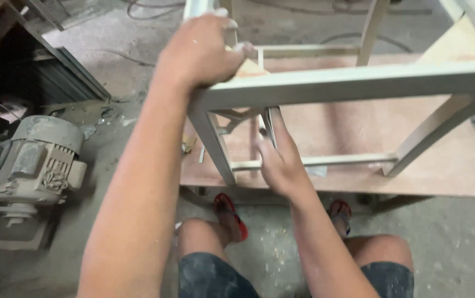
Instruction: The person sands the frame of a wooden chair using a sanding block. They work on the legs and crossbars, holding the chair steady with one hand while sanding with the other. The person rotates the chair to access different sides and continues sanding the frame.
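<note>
Both hands are on the pale primed wooden frame (pixel 353 83) standing on the plywood table (pixel 458 171): left hand (pixel 199 52) clamped over its top corner, right hand (pixel 279 160) open against an inner slat (pixel 270 124) below, so coating looks done, with handling still underway.

Left hand (pixel 199 49) curls closed in a grip, arm outstretched; right hand (pixel 279 157) reaches forward, fingers extended flat.

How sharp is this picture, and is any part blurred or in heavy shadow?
Head view: mostly sharp under soft, even light; the right hand is motion-blurred at the fingers, the left hand on the pale wooden frame is crisp, and the upper-left corner behind the dusty motor sits in deep shadow.
</note>
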